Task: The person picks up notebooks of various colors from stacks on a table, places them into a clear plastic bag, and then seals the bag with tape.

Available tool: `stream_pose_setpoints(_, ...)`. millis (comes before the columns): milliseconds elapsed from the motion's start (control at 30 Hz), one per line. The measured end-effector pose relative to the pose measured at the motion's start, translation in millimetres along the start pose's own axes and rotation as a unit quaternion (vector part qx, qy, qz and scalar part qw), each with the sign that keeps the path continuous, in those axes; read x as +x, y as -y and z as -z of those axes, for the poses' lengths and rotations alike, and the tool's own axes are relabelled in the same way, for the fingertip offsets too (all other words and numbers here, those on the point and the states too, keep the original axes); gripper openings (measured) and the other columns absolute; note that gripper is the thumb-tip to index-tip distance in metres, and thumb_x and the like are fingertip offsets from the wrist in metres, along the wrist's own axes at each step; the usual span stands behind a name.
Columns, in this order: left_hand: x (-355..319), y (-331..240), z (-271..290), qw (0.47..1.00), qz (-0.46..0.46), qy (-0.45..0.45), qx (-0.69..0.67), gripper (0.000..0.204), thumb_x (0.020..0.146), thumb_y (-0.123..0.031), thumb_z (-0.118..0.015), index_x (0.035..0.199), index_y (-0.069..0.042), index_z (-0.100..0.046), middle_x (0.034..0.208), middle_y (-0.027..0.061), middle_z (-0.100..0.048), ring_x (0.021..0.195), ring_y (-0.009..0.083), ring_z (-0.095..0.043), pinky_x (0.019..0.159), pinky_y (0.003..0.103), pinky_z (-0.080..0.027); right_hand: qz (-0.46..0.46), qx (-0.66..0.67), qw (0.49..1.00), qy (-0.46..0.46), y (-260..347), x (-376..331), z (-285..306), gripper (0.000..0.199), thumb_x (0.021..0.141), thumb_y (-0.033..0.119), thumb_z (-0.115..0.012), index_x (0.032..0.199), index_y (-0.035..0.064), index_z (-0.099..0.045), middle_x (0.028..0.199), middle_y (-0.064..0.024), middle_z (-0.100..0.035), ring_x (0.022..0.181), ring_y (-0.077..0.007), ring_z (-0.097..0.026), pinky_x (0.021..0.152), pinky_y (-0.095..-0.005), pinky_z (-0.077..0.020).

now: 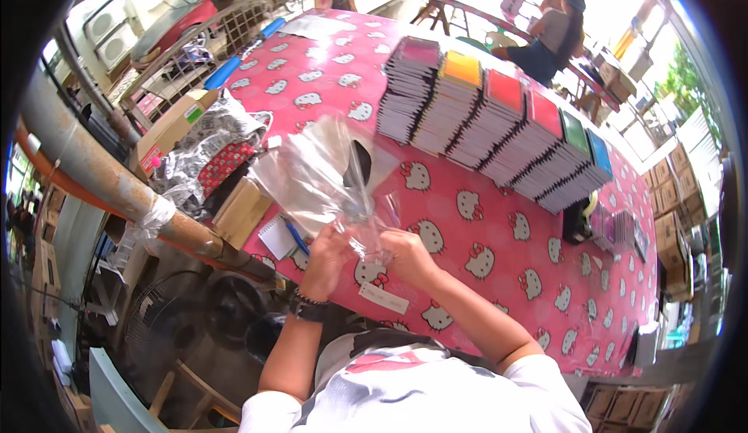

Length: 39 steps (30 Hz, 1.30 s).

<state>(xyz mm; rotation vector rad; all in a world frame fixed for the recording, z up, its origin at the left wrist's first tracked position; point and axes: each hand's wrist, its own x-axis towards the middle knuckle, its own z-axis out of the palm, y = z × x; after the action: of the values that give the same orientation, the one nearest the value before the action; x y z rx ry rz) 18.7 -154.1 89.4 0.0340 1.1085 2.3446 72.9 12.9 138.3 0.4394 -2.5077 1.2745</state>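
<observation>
A clear plastic bag (305,170) stretches out over the pink patterned tablecloth, its near end gathered between my two hands. My left hand (326,260) closes on the left side of that gathered end. On the other side, my right hand (408,257) pinches the plastic with bent fingers. Beside my left hand lie a small white notepad (276,238) and a blue pen (297,236). A white paper strip (383,298) rests on the cloth just below my hands. Something dark (358,165) shows at the bag's right edge; I cannot tell what it is.
Tall stacks of spiral notebooks (499,133) with coloured covers run across the right of the table (475,265). A tape dispenser (577,221) stands at their near end. To the left are an open cardboard box (165,133), crumpled plastic wrap (195,149) and a rusty pipe (117,176). A person (555,36) sits far off.
</observation>
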Motion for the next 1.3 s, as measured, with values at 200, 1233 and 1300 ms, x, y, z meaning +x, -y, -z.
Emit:
stream_pose_setpoints(200, 21, 45, -50, 0.996, -0.036, 0.028, 0.071, 0.017, 0.08, -0.015, -0.068, 0.091, -0.005, -0.06, 0.073, 0.0017, -0.062, 0.063, 0.0063, -0.058, 0.055, 0.019, -0.047, -0.273, 0.307, 0.897, -0.161, -14, -49, 36, 0.023, 0.073, 0.013, -0.075, 0.065, 0.0059, -0.055, 0.059, 0.0023, -0.053, 0.053, -0.0036, -0.046, 0.046, -0.0197, -0.0357)
stream_pose_setpoints(1233, 66, 99, -26, 0.915, 0.117, 0.114, 0.369, 0.058, 0.079, -0.031, -0.068, 0.121, -0.002, -0.041, 0.086, 0.0053, -0.059, 0.068, 0.0116, -0.058, 0.054, 0.026, -0.047, -0.255, -0.215, 0.943, -0.009, -30, -131, 46, 0.03, 0.07, 0.016, -0.064, 0.099, 0.0092, -0.058, 0.108, -0.0109, -0.057, 0.105, -0.0331, -0.048, 0.088, -0.0443, -0.0363)
stream_pose_setpoints(1300, 78, 117, -23, 0.901, 0.075, 0.117, 0.411, 0.053, 0.075, -0.017, -0.07, 0.119, -0.002, -0.043, 0.078, 0.004, -0.06, 0.064, 0.0123, -0.058, 0.054, 0.026, -0.047, -0.227, -0.17, 0.958, 0.04, -32, -140, 55, 0.036, 0.07, 0.019, -0.064, 0.104, 0.009, -0.057, 0.113, -0.0124, -0.056, 0.109, -0.0342, -0.046, 0.09, -0.0444, -0.0359)
